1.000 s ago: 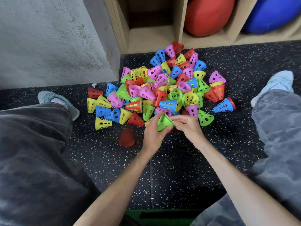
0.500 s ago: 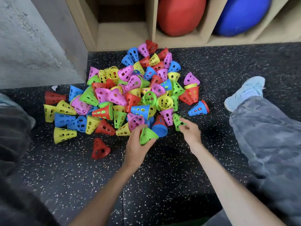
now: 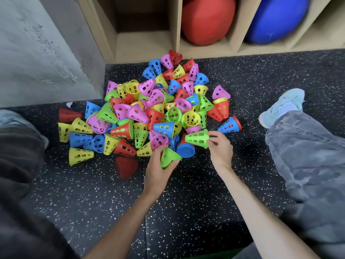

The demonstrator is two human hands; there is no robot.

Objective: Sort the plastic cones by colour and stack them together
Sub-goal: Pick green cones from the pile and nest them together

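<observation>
Wooden shelf (image 3: 177, 25) cubbies behind the cone pile (image 3: 149, 113) hold a red ball (image 3: 207, 19) and a blue ball (image 3: 274, 19). At the pile's near edge, the left hand (image 3: 158, 172) grips a nested green stack (image 3: 169, 157); the right hand (image 3: 220, 148) pinches a single green cone (image 3: 197, 138) by its rim, lifted sideways.

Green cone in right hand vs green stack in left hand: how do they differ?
The green cone is a single piece; the green stack is several cones nested. The cone lies sideways with its slots showing, pinched at its wide rim by the right hand; the stack's rims face the pile, and the left hand wraps it. Both are the same bright green.
</observation>
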